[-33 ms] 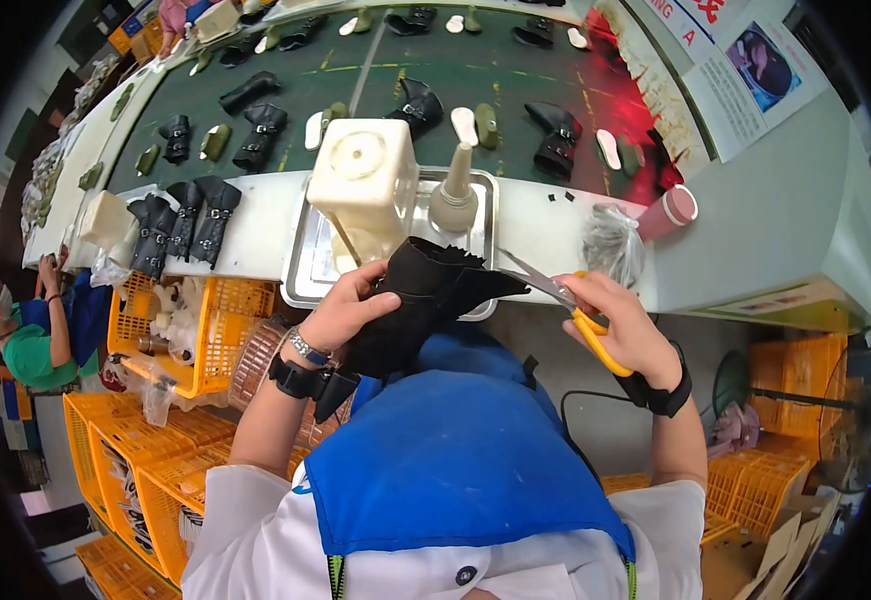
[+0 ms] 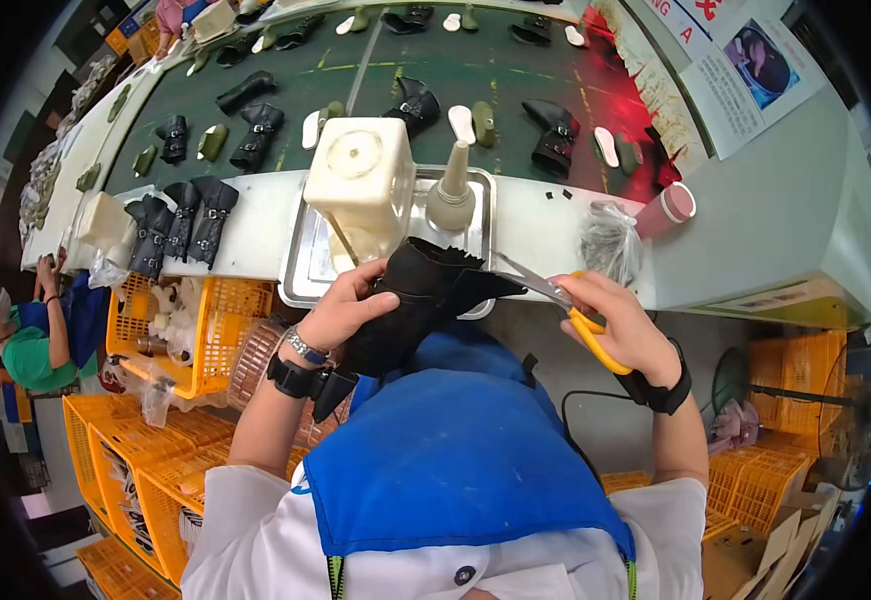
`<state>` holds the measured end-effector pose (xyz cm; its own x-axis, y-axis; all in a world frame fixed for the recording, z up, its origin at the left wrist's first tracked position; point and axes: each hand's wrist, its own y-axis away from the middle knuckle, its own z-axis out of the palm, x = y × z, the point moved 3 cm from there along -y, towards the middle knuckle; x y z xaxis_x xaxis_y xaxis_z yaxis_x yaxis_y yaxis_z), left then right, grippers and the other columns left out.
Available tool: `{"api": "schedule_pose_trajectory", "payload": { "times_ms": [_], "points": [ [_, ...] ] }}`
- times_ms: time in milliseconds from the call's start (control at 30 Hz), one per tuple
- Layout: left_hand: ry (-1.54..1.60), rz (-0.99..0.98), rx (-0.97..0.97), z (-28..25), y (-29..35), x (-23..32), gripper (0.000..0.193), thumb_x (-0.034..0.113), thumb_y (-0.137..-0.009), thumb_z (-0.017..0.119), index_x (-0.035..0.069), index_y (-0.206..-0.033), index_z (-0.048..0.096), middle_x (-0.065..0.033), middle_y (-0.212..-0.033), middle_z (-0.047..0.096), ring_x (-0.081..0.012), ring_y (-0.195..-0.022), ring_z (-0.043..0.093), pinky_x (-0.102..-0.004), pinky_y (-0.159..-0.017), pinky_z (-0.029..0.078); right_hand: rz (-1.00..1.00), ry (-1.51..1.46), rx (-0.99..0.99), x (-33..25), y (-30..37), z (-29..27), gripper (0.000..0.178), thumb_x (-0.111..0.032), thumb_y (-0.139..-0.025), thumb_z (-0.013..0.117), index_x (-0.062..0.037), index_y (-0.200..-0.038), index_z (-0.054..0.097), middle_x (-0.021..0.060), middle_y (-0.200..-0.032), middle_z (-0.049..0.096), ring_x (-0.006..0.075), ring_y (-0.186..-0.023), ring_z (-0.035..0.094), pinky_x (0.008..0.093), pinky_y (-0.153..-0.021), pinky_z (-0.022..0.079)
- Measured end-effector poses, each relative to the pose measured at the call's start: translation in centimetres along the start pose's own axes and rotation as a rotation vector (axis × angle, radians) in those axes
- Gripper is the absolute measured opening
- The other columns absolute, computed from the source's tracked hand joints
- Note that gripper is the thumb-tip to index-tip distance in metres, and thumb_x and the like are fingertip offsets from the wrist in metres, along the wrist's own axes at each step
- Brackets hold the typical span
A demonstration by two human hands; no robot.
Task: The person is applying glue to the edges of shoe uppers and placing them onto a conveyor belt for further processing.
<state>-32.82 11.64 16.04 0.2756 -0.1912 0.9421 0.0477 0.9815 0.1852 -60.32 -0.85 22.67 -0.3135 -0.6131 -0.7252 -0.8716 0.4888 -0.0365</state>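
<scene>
A black boot upper (image 2: pixel 396 320) is tilted in front of my apron, gripped along its left side by my left hand (image 2: pixel 348 308), whose thumb presses on the outside. Jagged material shows at its upper opening, and a pointed black flap (image 2: pixel 491 288) sticks out to the right. My right hand (image 2: pixel 631 330) is closed round scissors with yellow handles (image 2: pixel 596 343). Their blades (image 2: pixel 531 275) point up and left, just above the flap's tip; whether they touch it I cannot tell.
Beyond my hands, a metal tray (image 2: pixel 301 240) carries a cream square container (image 2: pixel 361 170) and a nozzle bottle (image 2: pixel 452 195). Black boots (image 2: pixel 214 220) stand left. A plastic bag (image 2: pixel 611 243) and pink cup (image 2: pixel 668 207) lie right. Further boots and soles cover the green belt (image 2: pixel 336 85). A co-worker (image 2: pixel 41 345) sits left.
</scene>
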Motion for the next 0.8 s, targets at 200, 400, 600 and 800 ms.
{"api": "schedule_pose_trajectory", "payload": {
  "times_ms": [200, 400, 600, 800],
  "points": [
    [-0.131, -0.064, -0.012, -0.3, -0.3, -0.9, 0.047, 0.014, -0.082, 0.060, -0.003, -0.121, 0.042, -0.0059, -0.106, 0.056, -0.0092, -0.092, 0.054, -0.0234, -0.081, 0.045, -0.045, 0.023, -0.093, 1.2, 0.0, 1.2, 0.042, -0.005, -0.076, 0.062, -0.0106, -0.117, 0.051, 0.0087, -0.087, 0.054, 0.0226, -0.074, 0.053, 0.0304, -0.068, 0.044],
    [-0.225, -0.077, -0.025, -1.1, -1.0, -3.0, 0.048, 0.017, -0.081, 0.062, -0.005, -0.119, 0.044, -0.0067, -0.104, 0.057, -0.0098, -0.090, 0.054, -0.0234, -0.080, 0.044, -0.040, -0.061, -0.173, 2.1, -0.5, 2.3, 0.042, -0.008, -0.076, 0.064, -0.0088, -0.116, 0.051, 0.0092, -0.083, 0.054, 0.0238, -0.071, 0.053, 0.0315, -0.064, 0.043],
    [-0.212, -0.123, -0.058, -1.0, -1.5, -3.2, 0.047, 0.018, -0.080, 0.062, -0.005, -0.118, 0.045, -0.0071, -0.105, 0.057, -0.0101, -0.092, 0.054, -0.0237, -0.081, 0.044, -0.059, -0.092, -0.197, 3.5, -0.8, 3.2, 0.045, -0.009, -0.075, 0.064, -0.0089, -0.118, 0.050, 0.0097, -0.081, 0.054, 0.0244, -0.071, 0.053, 0.0324, -0.064, 0.043],
    [-0.158, -0.148, -0.040, -1.2, -1.9, -4.0, 0.046, 0.020, -0.081, 0.062, -0.007, -0.116, 0.047, -0.0070, -0.101, 0.058, -0.0094, -0.086, 0.055, -0.0220, -0.078, 0.044, -0.067, -0.123, -0.201, 4.7, -0.9, 3.8, 0.049, -0.009, -0.076, 0.065, -0.0079, -0.121, 0.047, 0.0109, -0.086, 0.055, 0.0241, -0.075, 0.055, 0.0308, -0.068, 0.044]
  ]
}}
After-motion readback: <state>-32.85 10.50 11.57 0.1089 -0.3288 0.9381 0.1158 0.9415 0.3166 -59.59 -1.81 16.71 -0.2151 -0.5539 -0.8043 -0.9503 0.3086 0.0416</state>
